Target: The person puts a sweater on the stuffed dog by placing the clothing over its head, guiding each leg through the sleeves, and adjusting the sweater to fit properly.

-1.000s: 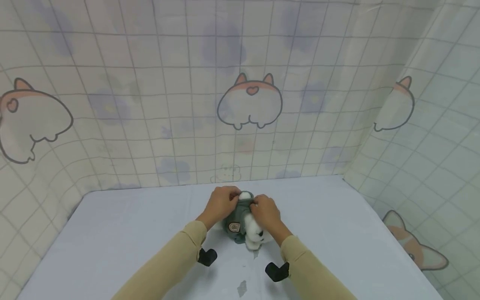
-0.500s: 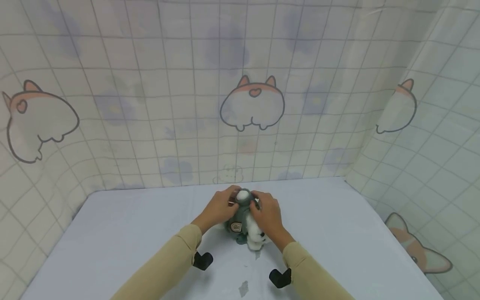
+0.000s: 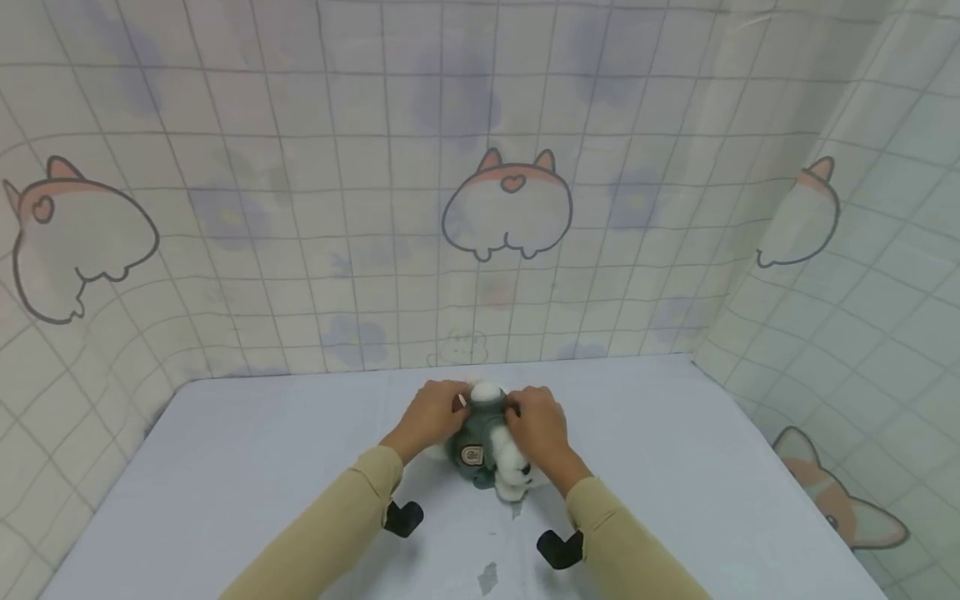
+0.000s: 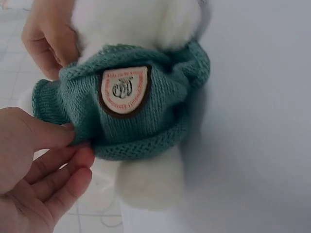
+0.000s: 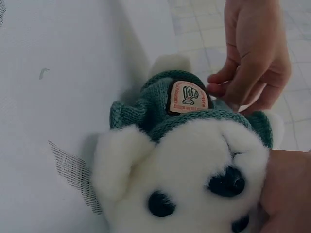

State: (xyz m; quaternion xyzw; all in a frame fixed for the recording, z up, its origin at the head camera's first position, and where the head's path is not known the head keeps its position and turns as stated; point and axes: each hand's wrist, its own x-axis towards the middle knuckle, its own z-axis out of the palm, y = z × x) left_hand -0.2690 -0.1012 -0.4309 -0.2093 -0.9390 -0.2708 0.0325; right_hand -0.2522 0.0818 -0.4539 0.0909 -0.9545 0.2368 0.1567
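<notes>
A white plush dog (image 5: 194, 155) in a green knitted sweater (image 4: 131, 128) lies on its side on the table. A shield-shaped patch (image 4: 124, 91) decorates the sweater. My left hand (image 3: 431, 417) pinches the sweater's edge near the upper sleeve (image 4: 51, 102), thumb and forefinger meeting in the left wrist view. My right hand (image 3: 538, 425) grips the sweater on the head side, by the same sleeve; the dog's head hides part of it in the right wrist view. A white paw (image 3: 487, 392) pokes out of the sleeve between both hands.
A white-covered table (image 3: 262, 467) spreads around the toy. Behind and beside it hangs a checked curtain (image 3: 360, 233) with corgi drawings. Grey marks (image 3: 487, 577) show on the cover near the front. Black wrist mounts (image 3: 403, 518) stick out below the sleeves.
Half a second ago the fingers were spread wider around the sleeve; now they have drawn in on the cloth. The white paw shows more than a second ago. The dog stays in place.
</notes>
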